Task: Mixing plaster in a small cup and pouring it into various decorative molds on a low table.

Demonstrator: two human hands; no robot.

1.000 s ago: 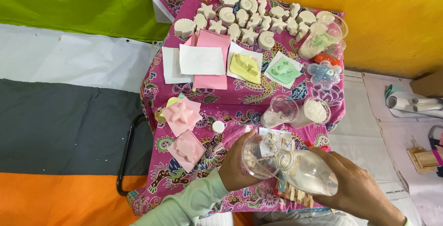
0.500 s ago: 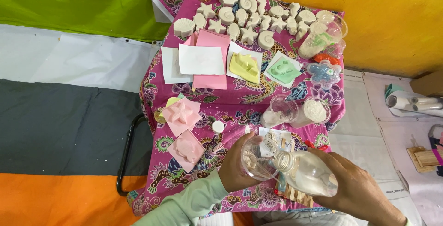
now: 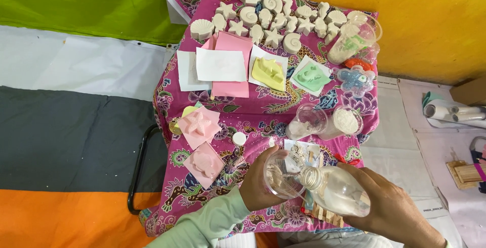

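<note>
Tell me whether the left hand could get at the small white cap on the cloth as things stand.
Probably not yet: the left hand is wrapped around the clear cup. The white cap lies close by, with nothing between.

Right hand (image 3: pixel 392 210) cut by bottom edge; its palm hides bottle (image 3: pixel 336 192) base. Left hand (image 3: pixel 260 187) fingers hidden behind clear cup (image 3: pixel 283 174); cup contents unclear.
</note>
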